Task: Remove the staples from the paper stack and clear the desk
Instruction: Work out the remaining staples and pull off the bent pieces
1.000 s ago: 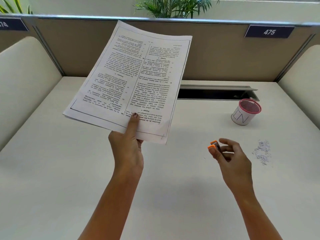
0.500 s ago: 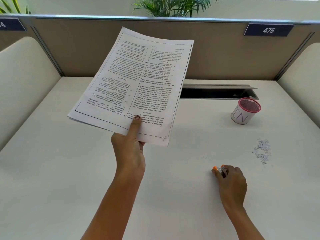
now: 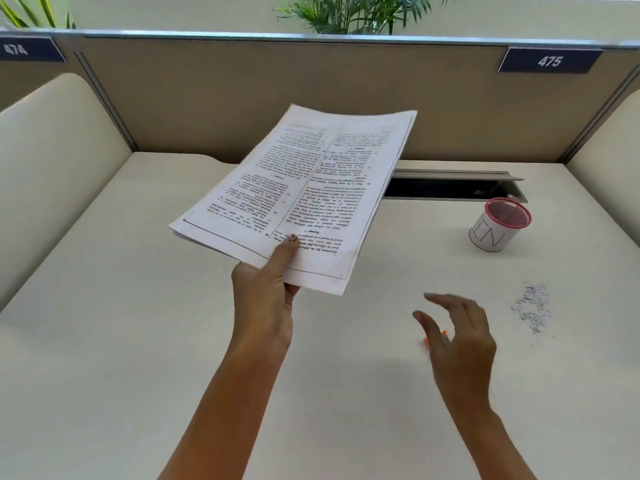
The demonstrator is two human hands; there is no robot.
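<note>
Paper stack point(image 3: 304, 199) — printed, two-column, slightly curled — pinched by left hand point(image 3: 263, 299).

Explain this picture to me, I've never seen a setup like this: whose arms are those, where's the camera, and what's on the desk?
No machine here: these are a person's bare arms, filmed by one camera worn on the head, looking down. The left hand holds a printed white paper stack above the pale desk, thumb on top. The right hand hovers open over a small orange tool, mostly hidden. To its right lie a pile of grey staples and a white cylindrical pot with a pink mesh rim.
</note>
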